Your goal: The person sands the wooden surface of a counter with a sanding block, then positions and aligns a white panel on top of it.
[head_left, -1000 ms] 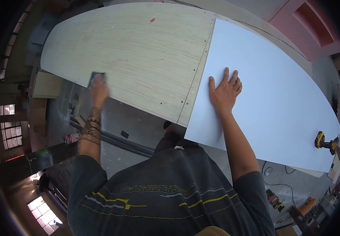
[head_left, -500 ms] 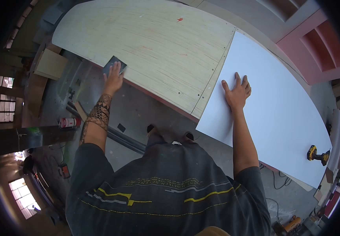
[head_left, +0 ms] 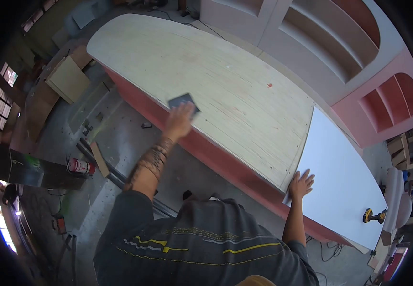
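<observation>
My left hand [head_left: 179,119], a little smeared by motion, grips a dark square of sandpaper [head_left: 185,100] at the near edge of the long pale wooden top [head_left: 220,90]. Its fingers overlap the near side of the square. My right hand [head_left: 302,185] rests with spread fingers on the near left corner of a white sheet [head_left: 340,176]. That sheet covers the right end of the wooden top, and nothing is held in the right hand. Towards the sheet's far right end lies a yellow and black cordless drill [head_left: 374,216].
Below the top runs a pink side panel [head_left: 206,157]. Behind stand a pale shelf unit [head_left: 311,43] and a pink arched one [head_left: 383,105]. A red fire extinguisher [head_left: 81,166], dark pipes [head_left: 113,180] and a wood strip [head_left: 100,159] are at the left. Cables [head_left: 330,251] trail on the floor.
The view has shifted, showing more of the shelves and the pink side. My left hand has moved right along the top's edge with the sandpaper. My right hand is nearer the sheet's near corner.
</observation>
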`<action>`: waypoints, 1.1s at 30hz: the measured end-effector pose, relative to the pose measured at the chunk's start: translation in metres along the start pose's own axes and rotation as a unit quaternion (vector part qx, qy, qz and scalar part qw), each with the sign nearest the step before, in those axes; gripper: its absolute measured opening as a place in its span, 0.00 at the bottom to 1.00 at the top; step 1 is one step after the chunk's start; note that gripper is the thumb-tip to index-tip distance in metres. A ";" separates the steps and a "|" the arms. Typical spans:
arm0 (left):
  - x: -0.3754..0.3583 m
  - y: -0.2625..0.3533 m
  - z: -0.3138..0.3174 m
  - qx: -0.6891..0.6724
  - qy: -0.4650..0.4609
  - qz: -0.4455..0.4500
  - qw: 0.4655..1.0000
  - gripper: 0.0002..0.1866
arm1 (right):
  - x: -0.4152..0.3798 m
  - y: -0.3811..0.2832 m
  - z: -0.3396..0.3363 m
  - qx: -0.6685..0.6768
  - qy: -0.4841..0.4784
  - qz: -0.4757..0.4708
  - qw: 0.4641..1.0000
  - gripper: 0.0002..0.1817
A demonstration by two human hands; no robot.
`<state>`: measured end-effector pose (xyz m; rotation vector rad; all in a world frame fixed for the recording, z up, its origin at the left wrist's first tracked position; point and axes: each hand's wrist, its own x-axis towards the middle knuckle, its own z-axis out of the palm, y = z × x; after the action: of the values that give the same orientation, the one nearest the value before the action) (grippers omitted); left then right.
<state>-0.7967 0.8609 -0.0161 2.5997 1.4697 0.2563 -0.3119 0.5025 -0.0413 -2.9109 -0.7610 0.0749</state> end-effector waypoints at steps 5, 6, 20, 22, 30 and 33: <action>0.040 -0.124 -0.006 0.054 0.037 -0.150 0.987 0.35 | -0.041 -0.050 -0.009 -0.029 -0.002 0.079 0.996 0.45; 0.043 -0.104 -0.003 0.075 0.047 -0.142 0.986 0.35 | -0.047 -0.057 -0.005 -0.037 0.022 0.081 0.996 0.45; 0.048 -0.255 -0.030 -0.025 0.119 -0.111 0.986 0.29 | -0.045 -0.057 0.004 -0.140 0.065 0.101 0.983 0.44; 0.039 -0.454 -0.016 0.039 -0.003 -0.276 0.960 0.30 | -0.044 -0.053 0.005 -0.136 0.073 0.094 0.984 0.43; 0.124 -0.190 -0.050 -0.083 0.095 0.051 0.991 0.35 | -0.013 -0.064 0.016 -0.118 0.119 0.145 0.975 0.42; 0.123 -0.121 -0.024 -0.121 -0.117 0.183 0.969 0.37 | 0.018 -0.112 0.007 -0.061 0.113 0.240 0.962 0.41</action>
<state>-0.8404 1.0288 -0.0086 2.5732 0.8215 0.1483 -0.3513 0.6090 -0.0323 -3.0771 -0.0169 -0.2612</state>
